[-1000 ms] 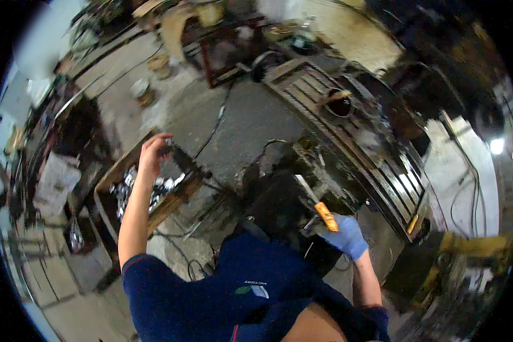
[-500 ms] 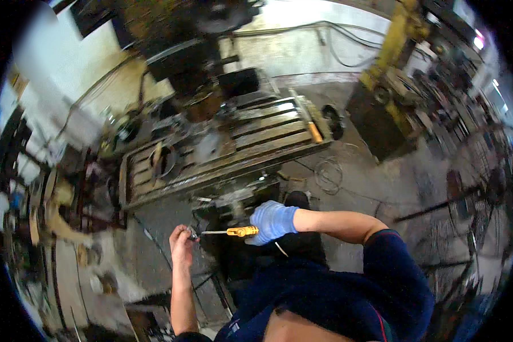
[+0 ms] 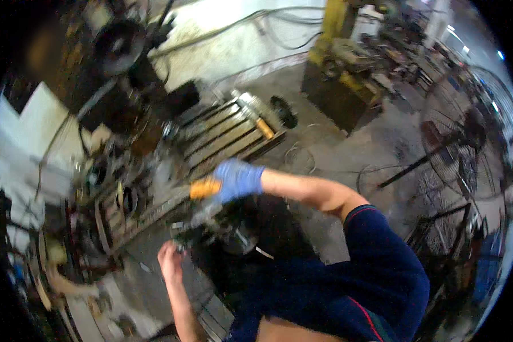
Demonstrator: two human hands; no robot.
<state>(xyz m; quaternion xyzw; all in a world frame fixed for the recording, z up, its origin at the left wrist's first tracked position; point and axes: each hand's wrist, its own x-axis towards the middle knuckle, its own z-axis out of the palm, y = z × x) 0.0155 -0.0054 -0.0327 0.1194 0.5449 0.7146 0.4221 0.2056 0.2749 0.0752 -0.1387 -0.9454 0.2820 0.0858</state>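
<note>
My right hand (image 3: pixel 237 180), in a blue knitted glove, grips a tool by its yellow-orange handle (image 3: pixel 204 188) over the front edge of the slotted machine table (image 3: pixel 211 138). The tool looks like a screwdriver, though its shaft is lost in blur now. Lower and to the left, my bare left hand (image 3: pixel 170 262) has its fingers closed round a small metal part (image 3: pixel 180 249). The part's exact kind cannot be made out. The two hands are apart, with the tool no longer touching the part.
Another tool with an orange handle (image 3: pixel 264 129) lies at the table's right end. A dark machine head (image 3: pixel 119 48) rises behind the table. A yellow machine column (image 3: pixel 337 23) stands farther right, near a large caged fan (image 3: pixel 459 131). Thin cable lies coiled (image 3: pixel 299 158) on the floor.
My right hand has lifted the yellow-handled tool up and left, away from the part in my left hand. The whole view has swung, so the table now appears farther left and more tilted.
</note>
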